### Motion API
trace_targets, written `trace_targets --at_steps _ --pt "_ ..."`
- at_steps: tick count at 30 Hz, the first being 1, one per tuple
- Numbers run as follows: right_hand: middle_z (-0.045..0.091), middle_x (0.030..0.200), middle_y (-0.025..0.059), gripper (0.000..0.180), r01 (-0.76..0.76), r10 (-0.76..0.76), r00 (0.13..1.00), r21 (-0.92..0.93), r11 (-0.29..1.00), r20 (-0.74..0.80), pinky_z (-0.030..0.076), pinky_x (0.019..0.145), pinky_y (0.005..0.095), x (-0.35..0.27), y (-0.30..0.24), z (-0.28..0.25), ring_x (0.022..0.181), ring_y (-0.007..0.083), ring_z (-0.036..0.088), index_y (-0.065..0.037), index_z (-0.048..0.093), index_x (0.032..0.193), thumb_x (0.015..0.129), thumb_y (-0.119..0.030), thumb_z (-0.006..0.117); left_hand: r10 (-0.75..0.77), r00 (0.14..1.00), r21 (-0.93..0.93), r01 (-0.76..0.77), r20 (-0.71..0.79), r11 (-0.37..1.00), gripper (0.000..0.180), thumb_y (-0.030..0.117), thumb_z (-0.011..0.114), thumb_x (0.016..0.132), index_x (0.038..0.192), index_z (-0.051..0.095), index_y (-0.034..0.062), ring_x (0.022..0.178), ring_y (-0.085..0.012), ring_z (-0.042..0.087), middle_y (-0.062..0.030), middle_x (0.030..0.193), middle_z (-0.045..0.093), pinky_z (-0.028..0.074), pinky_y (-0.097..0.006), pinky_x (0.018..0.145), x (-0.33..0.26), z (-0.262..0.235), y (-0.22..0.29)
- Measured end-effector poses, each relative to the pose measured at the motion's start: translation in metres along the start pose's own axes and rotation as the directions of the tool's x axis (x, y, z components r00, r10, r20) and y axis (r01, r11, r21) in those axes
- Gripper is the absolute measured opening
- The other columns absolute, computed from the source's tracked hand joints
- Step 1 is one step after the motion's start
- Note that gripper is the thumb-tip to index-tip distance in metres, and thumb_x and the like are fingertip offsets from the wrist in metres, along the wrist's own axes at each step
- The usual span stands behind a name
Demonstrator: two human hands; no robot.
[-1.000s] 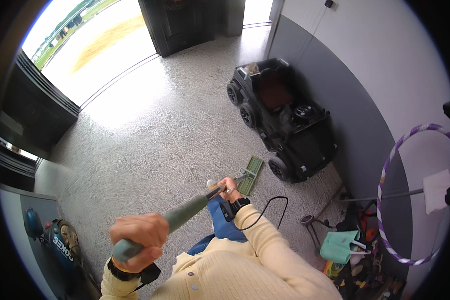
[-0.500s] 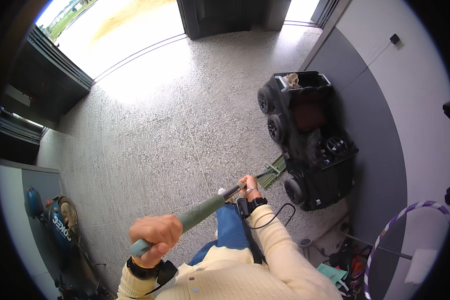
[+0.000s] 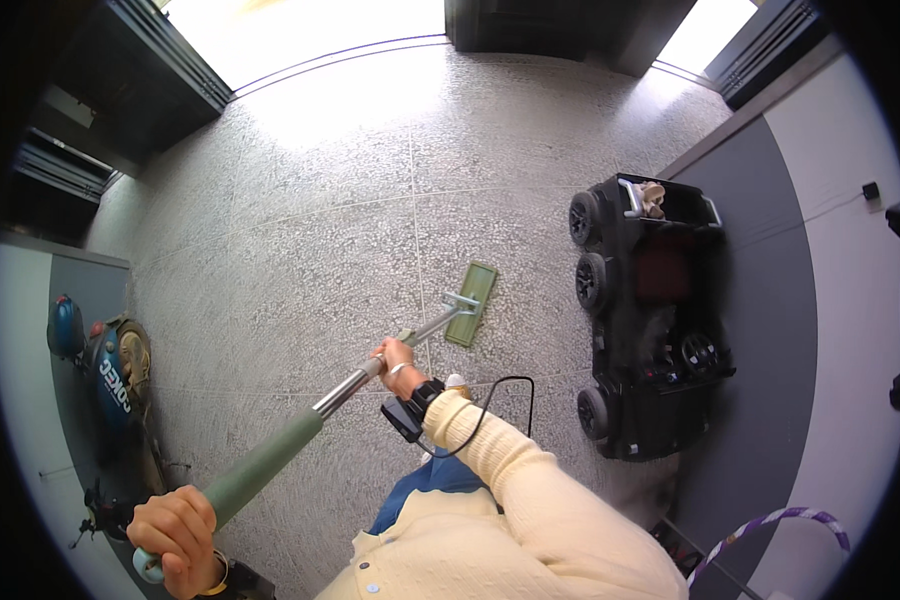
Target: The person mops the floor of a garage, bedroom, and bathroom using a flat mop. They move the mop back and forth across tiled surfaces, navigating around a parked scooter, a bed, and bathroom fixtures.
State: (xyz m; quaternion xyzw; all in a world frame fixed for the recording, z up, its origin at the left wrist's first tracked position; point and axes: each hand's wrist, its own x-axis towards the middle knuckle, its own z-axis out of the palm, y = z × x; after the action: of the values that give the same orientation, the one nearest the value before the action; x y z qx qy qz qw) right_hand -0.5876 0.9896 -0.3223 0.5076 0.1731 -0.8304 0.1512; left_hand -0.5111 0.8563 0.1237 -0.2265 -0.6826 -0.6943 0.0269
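Observation:
A flat mop lies slantwise across my front. Its green grip and silver pole (image 3: 340, 392) run from lower left up to a green rectangular mop head (image 3: 483, 290) flat on the speckled floor. My left hand (image 3: 175, 535) is wrapped round the grip near its light-blue end. Further down the pole, close to a green joint, my right hand (image 3: 397, 368) is closed round it. A bracelet and a black strapped device (image 3: 410, 412) with a looping cable sit on the right wrist.
To the right stands a black ride-on toy car (image 3: 660, 320) beside the grey and white wall (image 3: 770, 260). A blue motor scooter (image 3: 115, 385) is at the left. Bright open doorways lie ahead, with a dark door panel (image 3: 560, 30) between. A purple-and-white hoop (image 3: 800, 512) is at lower right.
The mop head has slid left, from beside the toy car's wheels onto the open floor. Both hands have moved left and apart, still gripping the mop. The view has shifted too.

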Motion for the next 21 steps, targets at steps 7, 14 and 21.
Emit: trace_targets --at_steps 7,14,21 --pt "0.043 0.058 0.0046 0.009 -0.146 0.161 0.954 -0.077 0.986 0.254 0.046 0.048 0.0325 0.042 0.026 0.099 0.049 0.0170 0.045 -0.005 0.042 0.077 0.085 -0.008 0.045 0.028 0.999 0.252 -0.017 -0.041 0.968 0.038 0.025 0.070 0.080 0.058 0.043 0.0096 0.040 -0.0115 0.043 0.0029 0.046 0.045 0.038 -0.026 0.049 0.010 0.030 -0.007" --pt "0.043 0.056 0.0036 0.011 -0.200 0.206 0.935 -0.050 0.979 0.288 0.044 0.046 0.0308 0.039 0.027 0.089 0.047 0.0163 0.045 -0.007 0.043 0.074 0.084 -0.008 0.048 0.066 0.991 0.097 -0.077 0.116 0.992 0.032 0.017 0.074 0.075 0.055 0.051 0.0066 0.040 -0.0149 0.050 -0.0002 0.048 0.051 0.044 -0.027 0.048 -0.009 0.001 -0.003" --pt "0.051 0.065 0.0097 0.005 -0.078 0.136 0.959 -0.229 0.970 0.249 0.051 0.057 0.0383 -0.049 0.060 0.080 0.060 0.0234 0.055 -0.001 0.047 0.083 0.083 -0.006 0.048 0.146 0.969 0.109 -0.126 -0.199 0.986 0.040 0.033 0.065 0.086 0.062 0.039 0.0154 0.043 -0.0061 0.041 0.0062 0.047 0.040 0.036 -0.022 0.052 -0.066 -0.086 0.058"
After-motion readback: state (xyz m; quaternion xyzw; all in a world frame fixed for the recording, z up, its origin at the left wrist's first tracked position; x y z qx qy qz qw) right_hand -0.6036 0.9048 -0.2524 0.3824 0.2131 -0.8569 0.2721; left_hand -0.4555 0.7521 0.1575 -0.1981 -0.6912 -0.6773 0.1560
